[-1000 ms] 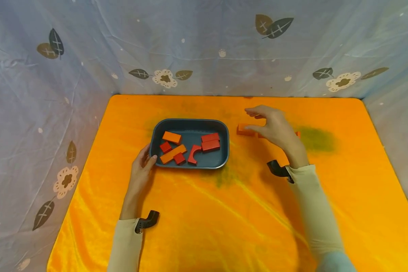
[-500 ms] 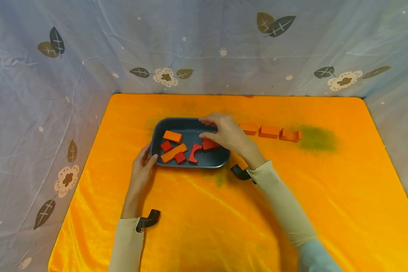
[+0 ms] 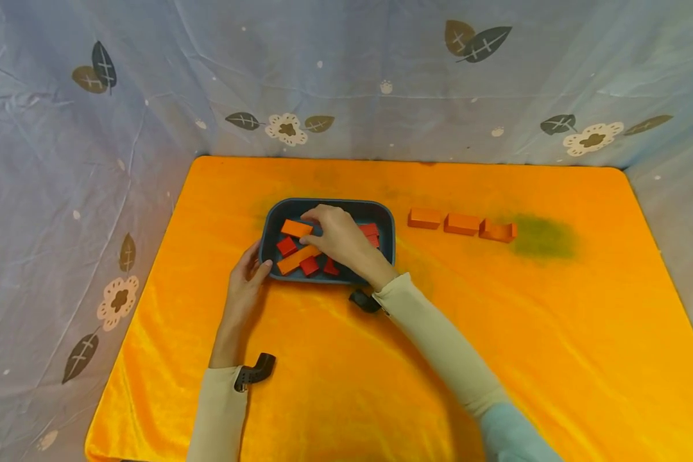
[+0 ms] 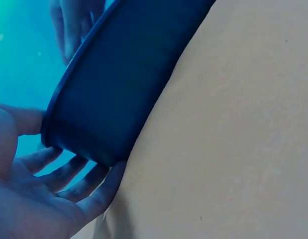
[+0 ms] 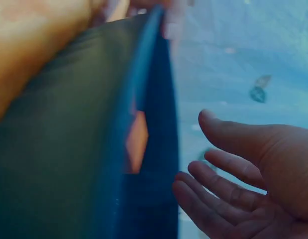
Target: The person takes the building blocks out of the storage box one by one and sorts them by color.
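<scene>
My left hand (image 3: 248, 276) grips the left end of a dark blue tray (image 3: 371, 208), its thumb at the rim and its fingers along the outer wall (image 4: 99, 94). Over the tray is my right hand (image 3: 339, 236), thumb and fingers spread apart with nothing between them in the right wrist view. Its fingertips are close by an orange rectangular block (image 3: 296, 228) and a longer orange block (image 3: 291, 261). Two small red blocks (image 3: 287, 246) lie at the tray's left. Red rectangular blocks (image 3: 369, 230) lie at the right. The right hand partly hides a red arch block (image 3: 331, 267).
Right of the tray, two orange rectangular blocks (image 3: 424, 218) and an orange block with a curved cutout (image 3: 498, 231) stand in a row on the orange cloth (image 3: 335, 385). A patterned curtain (image 3: 358, 58) rises behind the table.
My right hand has moved left from above the row of orange blocks, across the tray's right side, to the orange blocks inside. The left hand keeps its hold on the tray.
</scene>
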`<state>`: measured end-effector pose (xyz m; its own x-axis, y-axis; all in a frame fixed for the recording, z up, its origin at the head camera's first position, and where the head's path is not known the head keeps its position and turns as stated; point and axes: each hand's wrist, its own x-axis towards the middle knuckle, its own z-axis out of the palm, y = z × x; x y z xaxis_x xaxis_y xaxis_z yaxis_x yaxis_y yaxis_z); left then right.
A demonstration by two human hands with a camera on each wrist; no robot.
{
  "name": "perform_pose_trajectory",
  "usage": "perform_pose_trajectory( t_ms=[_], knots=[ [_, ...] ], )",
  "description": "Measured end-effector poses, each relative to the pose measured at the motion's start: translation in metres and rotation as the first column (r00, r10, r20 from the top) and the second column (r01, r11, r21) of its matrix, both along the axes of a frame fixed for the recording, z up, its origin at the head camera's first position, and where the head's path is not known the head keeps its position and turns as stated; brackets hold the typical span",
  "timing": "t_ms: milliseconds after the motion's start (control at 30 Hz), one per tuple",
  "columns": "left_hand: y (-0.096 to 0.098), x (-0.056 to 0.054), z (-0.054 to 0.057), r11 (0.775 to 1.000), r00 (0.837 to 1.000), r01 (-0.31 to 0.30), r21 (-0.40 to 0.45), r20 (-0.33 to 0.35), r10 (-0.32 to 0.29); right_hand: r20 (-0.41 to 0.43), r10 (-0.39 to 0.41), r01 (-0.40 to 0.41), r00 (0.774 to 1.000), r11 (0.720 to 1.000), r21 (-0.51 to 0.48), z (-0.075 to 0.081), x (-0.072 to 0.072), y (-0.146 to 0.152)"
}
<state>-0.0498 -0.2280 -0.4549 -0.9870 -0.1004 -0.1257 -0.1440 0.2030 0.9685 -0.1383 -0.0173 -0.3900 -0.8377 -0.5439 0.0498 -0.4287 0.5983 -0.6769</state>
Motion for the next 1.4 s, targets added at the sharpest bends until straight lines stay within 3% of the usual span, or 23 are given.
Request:
perform_pose_trajectory(
  t_ms=[167,367,633,1067,1233,1400],
  knots=[
    [0.0,-0.001,-0.001,1.0,1.0,0.006,-0.008,-0.005,-0.006,0.006,-0.069,0.068,0.998,0.993,0.094,-0.013,-0.001,-0.014],
    [-0.001,0.0,-0.001,1.0,0.999,0.024,-0.019,-0.023,-0.024,-0.017,-0.149,0.15,0.989,0.979,0.136,-0.015,0.001,-0.025],
    [0.0,0.0,0.0,1.0,1.0,0.018,-0.014,0.0,-0.018,0.008,-0.143,0.138,0.99,0.969,0.207,-0.024,-0.002,-0.031],
    [-0.002,0.0,-0.002,1.0,1.0,0.018,-0.011,-0.023,-0.018,-0.041,-0.127,0.132,0.991,0.981,0.144,-0.04,-0.012,-0.034],
    [-0.003,0.001,-0.002,1.0,1.0,0.018,0.0,-0.006,-0.018,-0.069,-0.127,0.134,0.989,0.986,0.098,-0.038,-0.011,-0.031],
    [-0.002,0.002,-0.001,1.0,1.0,0.016,0.015,-0.006,-0.016,-0.046,-0.131,0.133,0.99,0.99,0.038,-0.029,-0.008,-0.02]
  ],
)
